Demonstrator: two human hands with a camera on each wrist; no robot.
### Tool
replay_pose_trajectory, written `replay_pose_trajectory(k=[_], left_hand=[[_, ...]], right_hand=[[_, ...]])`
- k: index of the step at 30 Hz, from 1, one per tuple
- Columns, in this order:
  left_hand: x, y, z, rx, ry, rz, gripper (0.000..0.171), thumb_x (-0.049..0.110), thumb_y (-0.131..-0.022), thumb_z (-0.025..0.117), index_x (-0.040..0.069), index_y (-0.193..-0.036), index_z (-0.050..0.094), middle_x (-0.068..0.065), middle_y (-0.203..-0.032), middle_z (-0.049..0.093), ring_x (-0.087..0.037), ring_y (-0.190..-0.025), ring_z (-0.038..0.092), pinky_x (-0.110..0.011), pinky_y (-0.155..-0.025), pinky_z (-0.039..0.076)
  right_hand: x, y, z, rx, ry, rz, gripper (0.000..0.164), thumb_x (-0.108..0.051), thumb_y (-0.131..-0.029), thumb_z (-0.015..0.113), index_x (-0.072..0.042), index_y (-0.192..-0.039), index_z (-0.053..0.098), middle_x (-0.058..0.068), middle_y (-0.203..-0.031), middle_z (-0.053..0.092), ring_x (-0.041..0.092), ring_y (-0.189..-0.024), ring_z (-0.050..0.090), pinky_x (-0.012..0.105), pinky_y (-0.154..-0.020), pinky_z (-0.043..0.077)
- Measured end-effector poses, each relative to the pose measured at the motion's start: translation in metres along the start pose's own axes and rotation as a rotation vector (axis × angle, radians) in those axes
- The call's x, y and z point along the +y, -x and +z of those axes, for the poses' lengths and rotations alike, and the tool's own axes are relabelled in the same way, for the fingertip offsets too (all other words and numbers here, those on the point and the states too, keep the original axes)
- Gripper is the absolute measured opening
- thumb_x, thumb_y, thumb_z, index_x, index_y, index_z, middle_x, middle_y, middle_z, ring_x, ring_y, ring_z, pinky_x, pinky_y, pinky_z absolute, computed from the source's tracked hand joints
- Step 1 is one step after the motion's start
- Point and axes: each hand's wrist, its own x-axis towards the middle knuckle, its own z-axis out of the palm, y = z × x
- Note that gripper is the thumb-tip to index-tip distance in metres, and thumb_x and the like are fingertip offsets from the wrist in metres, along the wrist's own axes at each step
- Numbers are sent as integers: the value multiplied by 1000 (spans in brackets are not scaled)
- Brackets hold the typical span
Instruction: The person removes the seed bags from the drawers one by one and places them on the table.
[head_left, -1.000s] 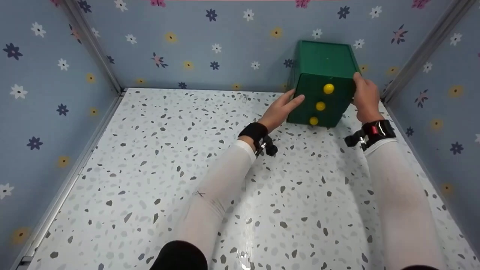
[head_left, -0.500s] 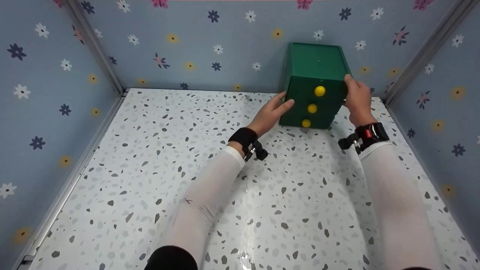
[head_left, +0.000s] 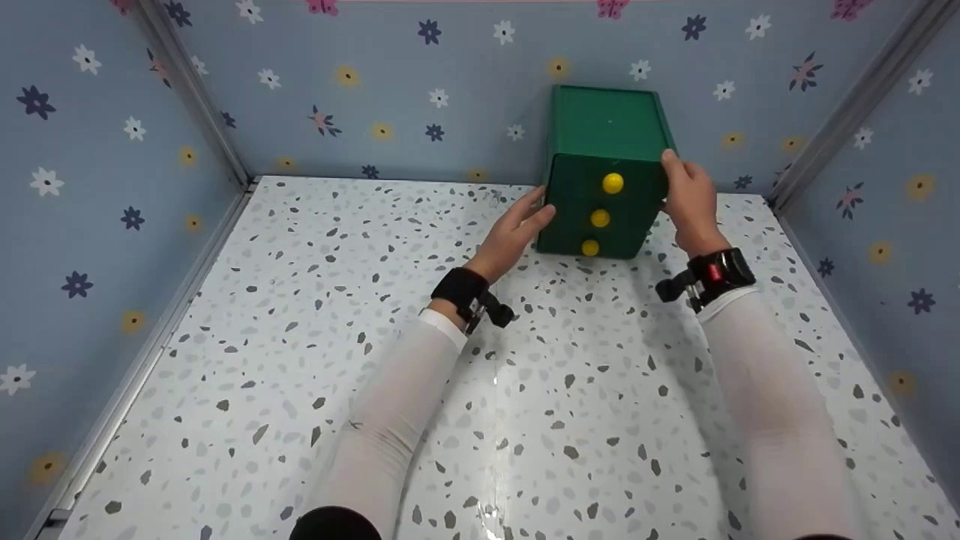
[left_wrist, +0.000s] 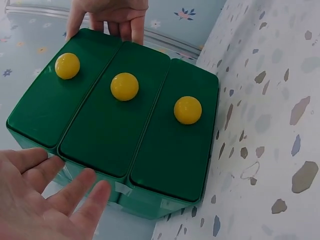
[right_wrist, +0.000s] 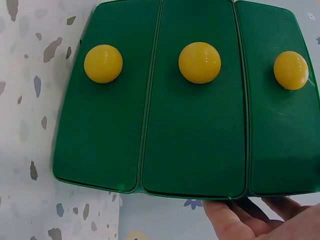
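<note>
A green chest of three drawers [head_left: 574, 201] stands close to the back wall, its front facing me. Each drawer carries a round yellow knob [head_left: 613, 183]. My left hand [head_left: 506, 238] lies along the chest's left side, its fingers extended; the left wrist view shows the fingertips [left_wrist: 100, 192] right at that side. At the right side, my right hand [head_left: 691, 201] has its thumb up by the upper front edge. Its other fingers [right_wrist: 225, 217] reach along the side and are partly hidden behind it. The chest sits between the two hands, and all drawers look closed.
A white, grey-speckled tabletop [head_left: 300, 337] spreads out in front of the chest. Flower-patterned blue panels [head_left: 247, 112] wall in the back, left and right, joined by metal corner posts [head_left: 847, 105].
The chest has slid to the left along the back wall, both hands travelling with it at its sides. The drawers have stayed closed.
</note>
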Motion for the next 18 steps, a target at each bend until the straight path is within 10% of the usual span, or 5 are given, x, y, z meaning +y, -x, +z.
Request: replay_pose_trajectory(k=[18], left_hand=[[-16,21,-26,77,34,45,74,49,-117,47,14,-178,27,-5,-182,29,-23,-164,34,-48,-132,31]], right_hand=[[-7,8,33,-51,14,-42,78,-68,-113,48,-8,-163,48,15,-163,51,29,-150,52,49,-125,45]])
